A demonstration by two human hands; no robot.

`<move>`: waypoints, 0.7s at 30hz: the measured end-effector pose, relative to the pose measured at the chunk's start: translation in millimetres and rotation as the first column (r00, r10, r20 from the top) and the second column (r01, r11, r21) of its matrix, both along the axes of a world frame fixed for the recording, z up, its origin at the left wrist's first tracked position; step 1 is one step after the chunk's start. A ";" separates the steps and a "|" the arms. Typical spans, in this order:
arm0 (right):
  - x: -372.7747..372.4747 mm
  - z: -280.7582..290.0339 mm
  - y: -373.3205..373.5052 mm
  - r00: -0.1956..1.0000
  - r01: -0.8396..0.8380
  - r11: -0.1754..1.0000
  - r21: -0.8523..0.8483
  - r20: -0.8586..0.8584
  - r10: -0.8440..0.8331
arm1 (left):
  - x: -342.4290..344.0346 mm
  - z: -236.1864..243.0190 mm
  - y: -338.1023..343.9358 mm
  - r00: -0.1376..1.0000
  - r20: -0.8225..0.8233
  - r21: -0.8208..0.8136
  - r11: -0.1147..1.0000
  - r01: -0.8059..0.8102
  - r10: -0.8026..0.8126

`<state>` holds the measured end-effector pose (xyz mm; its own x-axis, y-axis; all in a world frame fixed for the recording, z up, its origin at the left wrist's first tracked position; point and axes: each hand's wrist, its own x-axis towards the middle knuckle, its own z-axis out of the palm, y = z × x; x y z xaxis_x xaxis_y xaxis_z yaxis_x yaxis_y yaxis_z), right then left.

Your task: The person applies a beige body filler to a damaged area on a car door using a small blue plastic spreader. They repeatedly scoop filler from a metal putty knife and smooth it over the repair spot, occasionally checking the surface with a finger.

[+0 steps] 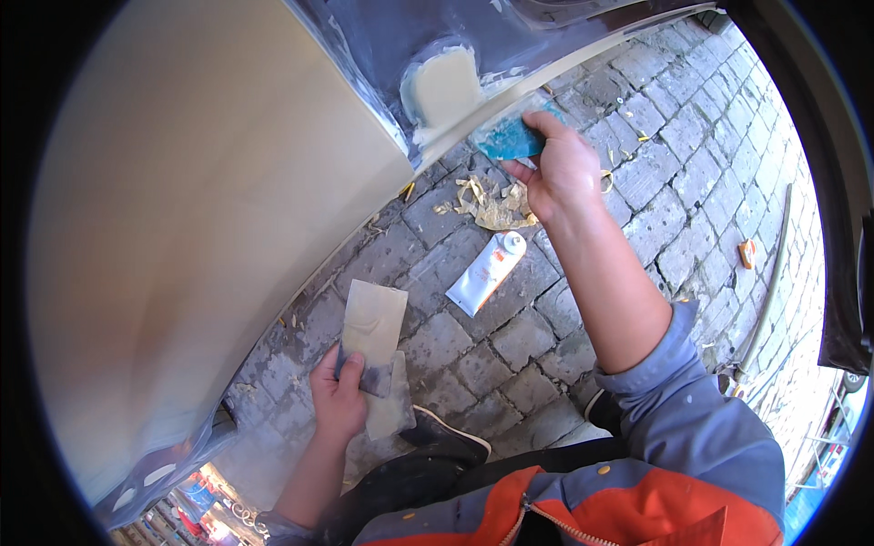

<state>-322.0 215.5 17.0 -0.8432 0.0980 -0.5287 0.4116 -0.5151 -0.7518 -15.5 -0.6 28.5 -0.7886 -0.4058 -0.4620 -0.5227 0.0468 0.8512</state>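
Pinched in my right hand is a teal plastic filler spreader, smeared with pale filler. It is at the lower edge of a dark vehicle body panel, beside a cream patch of filler; whether it touches the panel I cannot tell. Lower down, my left hand grips a flat rectangular plate coated with beige filler, thumb on its face. A second pale flat piece shows behind it; I cannot tell if it is held too. Between my hands, a white tube lies on the paving.
Crumpled yellowish scraps lie by the panel edge. A large beige vehicle panel fills the left side. Stone paving spreads to the right, with a small orange object and a long hose-like strip. My shoe is below.
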 end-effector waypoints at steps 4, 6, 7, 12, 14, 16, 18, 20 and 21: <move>-1.0 1.3 -4.3 0.997 -0.051 0.997 0.066 0.058 0.047 | 0.5 0.1 1.2 0.999 0.033 -0.026 1.000 0.015 -0.015; -1.3 4.1 -10.6 0.996 -0.062 0.995 0.079 0.061 0.058 | 4.1 -4.0 -0.6 1.000 0.017 -0.013 1.000 -0.004 0.004; -4.2 3.0 -12.9 0.996 -0.075 0.995 0.073 0.055 0.071 | 5.0 -5.6 -1.1 1.000 0.006 -0.006 1.000 -0.015 0.015; -10.6 3.7 -22.0 0.999 -0.036 0.998 0.052 0.036 0.035 | 5.7 -4.0 -2.6 1.000 -0.007 0.004 1.000 -0.030 0.030; -12.1 2.2 -23.1 0.999 -0.019 1.000 0.018 0.034 0.019 | 4.3 -2.1 -3.0 1.000 0.006 0.008 1.000 -0.026 0.026; -12.4 -1.8 -20.1 0.999 0.004 0.999 -0.039 0.048 -0.002 | 3.7 1.1 -1.0 0.999 0.043 0.004 1.000 -0.025 0.025; -13.2 -0.2 -16.7 1.000 0.010 0.997 -0.073 0.017 -0.009 | 5.8 -3.9 -2.6 0.999 0.033 0.005 1.000 -0.001 0.001; -12.2 11.4 -16.3 0.997 -0.005 0.994 -0.105 -0.076 -0.003 | 6.0 -5.9 -1.8 1.000 0.019 0.009 1.000 -0.006 0.006; -11.7 25.1 -18.3 0.988 -0.026 0.992 -0.120 -0.156 0.008 | 5.2 -6.4 0.0 1.000 0.008 0.013 1.000 -0.025 0.025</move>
